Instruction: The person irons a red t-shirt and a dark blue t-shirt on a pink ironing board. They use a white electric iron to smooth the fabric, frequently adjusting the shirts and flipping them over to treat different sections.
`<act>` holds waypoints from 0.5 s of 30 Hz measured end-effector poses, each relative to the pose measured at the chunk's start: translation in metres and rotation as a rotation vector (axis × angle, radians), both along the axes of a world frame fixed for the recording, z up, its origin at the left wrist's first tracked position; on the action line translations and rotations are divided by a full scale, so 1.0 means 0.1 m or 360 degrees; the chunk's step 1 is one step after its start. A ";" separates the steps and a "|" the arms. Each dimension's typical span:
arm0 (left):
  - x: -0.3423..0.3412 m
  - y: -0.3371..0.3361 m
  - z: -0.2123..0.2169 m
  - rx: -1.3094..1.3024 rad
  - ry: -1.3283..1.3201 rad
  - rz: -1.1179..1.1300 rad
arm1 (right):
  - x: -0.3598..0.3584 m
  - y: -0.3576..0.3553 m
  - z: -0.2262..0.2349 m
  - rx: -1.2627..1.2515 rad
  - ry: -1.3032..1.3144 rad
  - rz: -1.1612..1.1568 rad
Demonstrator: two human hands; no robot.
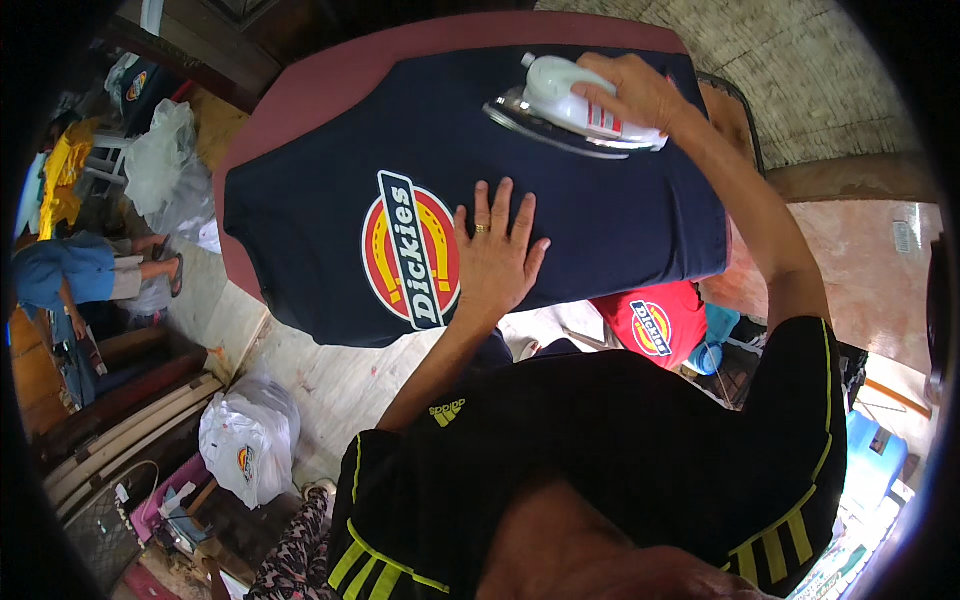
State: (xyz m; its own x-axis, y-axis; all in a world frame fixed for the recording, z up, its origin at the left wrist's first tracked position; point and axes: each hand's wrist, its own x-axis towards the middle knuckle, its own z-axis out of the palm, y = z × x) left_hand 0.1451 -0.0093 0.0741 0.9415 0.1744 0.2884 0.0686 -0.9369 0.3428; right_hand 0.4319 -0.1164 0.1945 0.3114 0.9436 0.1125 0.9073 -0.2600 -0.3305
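I see a navy cotton shirt (580, 215) with a round red-and-yellow printed emblem spread flat over the maroon padded surface (310, 90). My left hand (497, 255) presses it, fingers (500, 200) apart and flat. My right hand (640, 95) has its fingers clamped on the handle of a white plastic iron (570, 105), metal soleplate on the cloth. A translucent bag (245, 440) of folded garments sits on the floor
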 end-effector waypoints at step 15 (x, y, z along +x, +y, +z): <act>0.01 0.05 0.07 0.0136 0.0036 -0.0154 | 0.19 0.38 0.13 -0.0063 -0.0094 -0.0172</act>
State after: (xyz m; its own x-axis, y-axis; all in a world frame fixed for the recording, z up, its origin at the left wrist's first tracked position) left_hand 0.1462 -0.0038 0.0807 0.9592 0.0582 0.2766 -0.0166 -0.9653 0.2606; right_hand 0.4509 -0.0781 0.2072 0.4055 0.9089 0.0972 0.8909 -0.3691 -0.2648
